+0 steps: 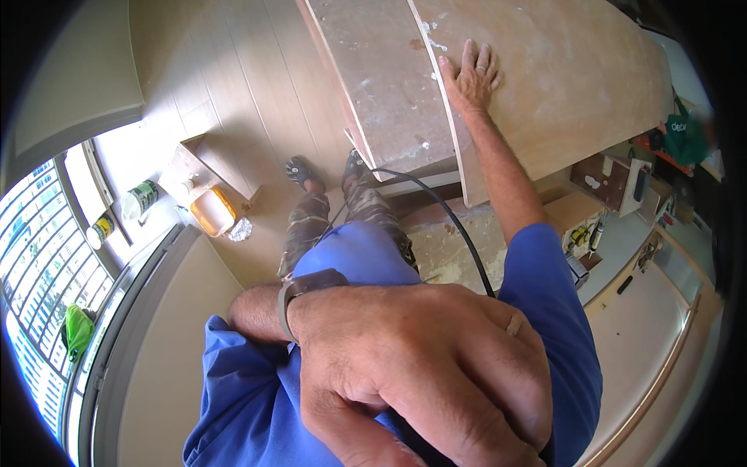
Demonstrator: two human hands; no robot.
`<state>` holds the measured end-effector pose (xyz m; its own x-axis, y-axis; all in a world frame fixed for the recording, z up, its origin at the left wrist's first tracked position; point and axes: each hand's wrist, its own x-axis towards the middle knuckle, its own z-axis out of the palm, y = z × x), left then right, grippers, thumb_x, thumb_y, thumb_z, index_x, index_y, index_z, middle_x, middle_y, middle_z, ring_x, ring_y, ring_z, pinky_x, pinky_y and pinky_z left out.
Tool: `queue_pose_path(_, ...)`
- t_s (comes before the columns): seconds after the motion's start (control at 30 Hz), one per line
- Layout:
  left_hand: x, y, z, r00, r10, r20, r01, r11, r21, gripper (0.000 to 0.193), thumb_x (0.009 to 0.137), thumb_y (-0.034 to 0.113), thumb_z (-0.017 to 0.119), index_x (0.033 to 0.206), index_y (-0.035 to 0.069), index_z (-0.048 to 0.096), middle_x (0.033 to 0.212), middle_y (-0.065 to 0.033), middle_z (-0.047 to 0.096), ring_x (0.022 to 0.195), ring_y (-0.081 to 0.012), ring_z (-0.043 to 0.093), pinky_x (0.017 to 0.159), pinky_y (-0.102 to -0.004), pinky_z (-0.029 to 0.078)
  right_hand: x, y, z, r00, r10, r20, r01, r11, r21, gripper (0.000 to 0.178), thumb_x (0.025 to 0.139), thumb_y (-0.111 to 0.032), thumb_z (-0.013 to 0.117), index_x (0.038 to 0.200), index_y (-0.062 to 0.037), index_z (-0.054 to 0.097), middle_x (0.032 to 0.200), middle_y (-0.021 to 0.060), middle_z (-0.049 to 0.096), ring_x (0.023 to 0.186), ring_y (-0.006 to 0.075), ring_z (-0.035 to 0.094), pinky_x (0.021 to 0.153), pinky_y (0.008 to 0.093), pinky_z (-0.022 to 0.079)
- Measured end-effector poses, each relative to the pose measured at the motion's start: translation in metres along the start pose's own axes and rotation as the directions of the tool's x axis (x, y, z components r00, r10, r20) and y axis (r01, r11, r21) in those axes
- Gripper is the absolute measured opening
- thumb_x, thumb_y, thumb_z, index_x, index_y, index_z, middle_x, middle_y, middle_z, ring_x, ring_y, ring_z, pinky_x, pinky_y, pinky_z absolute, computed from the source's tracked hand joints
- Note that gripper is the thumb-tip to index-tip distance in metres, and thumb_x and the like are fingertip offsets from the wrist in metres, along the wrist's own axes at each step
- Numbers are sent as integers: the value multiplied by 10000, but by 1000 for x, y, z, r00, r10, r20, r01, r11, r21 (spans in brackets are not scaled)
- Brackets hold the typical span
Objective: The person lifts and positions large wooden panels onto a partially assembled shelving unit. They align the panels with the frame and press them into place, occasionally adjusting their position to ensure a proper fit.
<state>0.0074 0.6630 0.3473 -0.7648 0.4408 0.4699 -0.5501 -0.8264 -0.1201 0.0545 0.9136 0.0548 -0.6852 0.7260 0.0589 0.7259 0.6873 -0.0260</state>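
Observation:
My right hand (472, 84) lies flat with fingers spread on a large pale wooden board (576, 93), by its left edge. A ring is on one finger, and the hand holds nothing. Close before the camera, my left hand (428, 350) is closed, its fingers bent down toward the lower edge. The fingertips and anything between them are hidden. A dark band (292, 300) circles that wrist. Left of the board runs a lower, stained wooden panel (373, 78); white smears mark both. A black cable (447, 210) passes from the panel's near end to behind my left hand.
On the floor at left are an orange-rimmed tub (212, 212), an open wooden box (218, 167), a white-and-green can (140, 200) and crumpled foil (240, 229). A barred window (47, 265) is at far left. To the right stand a tool-filled drawer (583, 233) and a pale panel (638, 335).

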Motion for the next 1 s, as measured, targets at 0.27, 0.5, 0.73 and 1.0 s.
queue_pose_path(0.27,7,74,-76,911,-413,-1,380,838,391,381,892,229,461,1094,-85,532,1047,-204,554,972,-262,520,845,-360,372,-3,1,12,998,5,-61,-5,1000,-9,743,835,-584,390,1383,-99,262,1426,217,191,1337,368,104,1046,571,67)
queue_pose_path(0.5,-57,80,-272,510,-3,-860,849,163,503,651,868,430,500,1287,-55,387,1327,-208,399,1231,-283,382,1048,-362,255,-3,3,8,997,-24,-72,23,1000,-16,728,842,-562,408,1383,-92,280,1422,228,210,1333,379,124,1042,563,84)
queue_pose_path(0.73,-91,40,-345,811,271,-518,564,-127,816,529,899,290,522,1271,-43,347,1144,-187,489,1073,-255,476,912,-363,388,-5,-10,8,996,-19,-85,17,1000,-23,727,841,-564,410,1378,-89,291,1418,240,212,1324,393,145,1040,570,104)
queue_pose_path(1.0,-71,37,-331,749,101,-655,657,22,754,492,915,206,461,1304,-47,297,1113,-159,464,1014,-240,462,906,-355,368,2,-13,-1,998,59,8,-58,998,-35,759,818,-532,453,1389,-69,259,1435,239,167,1334,399,119,1051,575,72)
